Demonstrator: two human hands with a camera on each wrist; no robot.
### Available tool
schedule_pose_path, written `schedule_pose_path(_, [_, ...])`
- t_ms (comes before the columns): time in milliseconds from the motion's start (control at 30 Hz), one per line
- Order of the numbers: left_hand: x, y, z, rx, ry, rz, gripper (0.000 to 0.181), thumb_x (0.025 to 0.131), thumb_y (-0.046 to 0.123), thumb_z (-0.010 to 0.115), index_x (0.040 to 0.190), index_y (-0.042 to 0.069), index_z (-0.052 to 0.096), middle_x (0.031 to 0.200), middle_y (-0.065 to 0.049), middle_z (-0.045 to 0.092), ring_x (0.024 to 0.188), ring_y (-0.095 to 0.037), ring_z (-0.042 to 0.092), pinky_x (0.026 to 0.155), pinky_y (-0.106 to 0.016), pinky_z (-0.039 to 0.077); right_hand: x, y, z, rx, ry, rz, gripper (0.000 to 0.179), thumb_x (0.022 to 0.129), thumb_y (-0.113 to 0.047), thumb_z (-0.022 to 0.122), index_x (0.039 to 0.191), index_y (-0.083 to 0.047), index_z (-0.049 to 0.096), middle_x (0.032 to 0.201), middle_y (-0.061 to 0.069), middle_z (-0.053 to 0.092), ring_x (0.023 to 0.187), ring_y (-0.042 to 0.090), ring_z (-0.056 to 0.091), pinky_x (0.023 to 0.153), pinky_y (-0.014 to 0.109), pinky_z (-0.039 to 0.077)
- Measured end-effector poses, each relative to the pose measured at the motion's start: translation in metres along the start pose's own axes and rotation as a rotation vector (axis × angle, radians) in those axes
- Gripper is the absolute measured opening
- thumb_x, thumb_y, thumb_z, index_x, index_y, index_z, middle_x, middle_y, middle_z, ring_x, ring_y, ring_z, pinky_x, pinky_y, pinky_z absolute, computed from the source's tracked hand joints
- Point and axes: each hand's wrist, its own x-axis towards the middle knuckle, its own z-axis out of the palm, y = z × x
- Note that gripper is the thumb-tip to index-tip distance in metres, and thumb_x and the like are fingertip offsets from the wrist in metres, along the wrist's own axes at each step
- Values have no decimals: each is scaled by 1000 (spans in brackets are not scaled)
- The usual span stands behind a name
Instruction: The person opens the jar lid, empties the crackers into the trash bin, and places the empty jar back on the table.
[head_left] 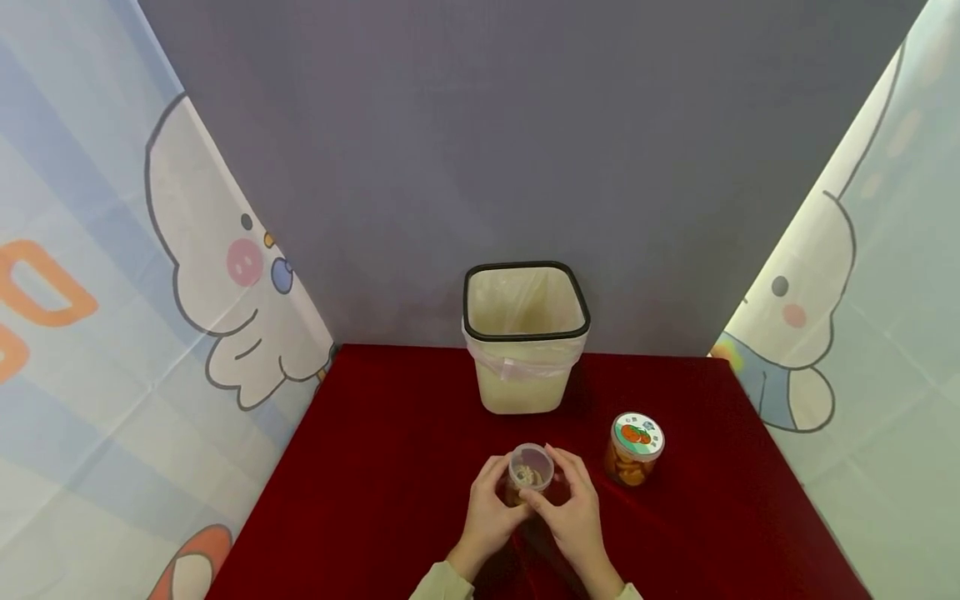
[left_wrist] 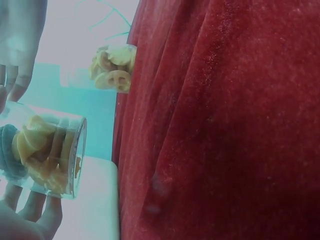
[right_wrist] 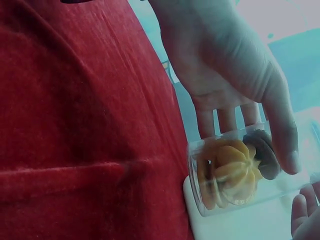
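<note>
A small clear plastic jar with a translucent rim holds yellow-brown cookies and a dark one near the top. It is upright and appears raised a little above the red cloth. My left hand grips it from the left, thumb on the near side, fingers around the far side. On the right, my right hand holds it too, thumb on the near side near the rim. In the right wrist view, the cookies show through the jar wall, with my left hand's fingers partly behind it.
A cream trash bin with a black rim and a bag liner stands beyond the hands. To the right stands a second cookie jar under a white-and-green lid. Red velvet cloth covers the table, with a grey backdrop behind.
</note>
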Motion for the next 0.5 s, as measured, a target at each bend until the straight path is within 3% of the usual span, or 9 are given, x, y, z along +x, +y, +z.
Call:
schedule_pose_path(200, [1,-1,1,14,6,3,59,82,22,85,133,4,60,113,-3,62,101,-15,60,81,-38,55,4,0,-3,11,-28,26,66,69,1,89,129,-1,63,122,17,61,108,22,58,84,32,51])
schedule_pose_path(367, [0,2,0,9,-8,-16,60,81,25,85,134,8,60,114,-5,62,103,-16,60,83,-38,53,7,3,-8,43,-74,-2,64,70,4,87,129,-1,63,121,18,61,107,34,57,81,32,52])
schedule_pose_path(500, [0,3,0,-12,-20,-15,63,80,26,86,135,9,60,114,-5,63,105,-17,61,86,-38,53,8,6,-13,100,-117,-15,62,72,7,85,129,1,62,123,20,60,107,36,56,80,27,51])
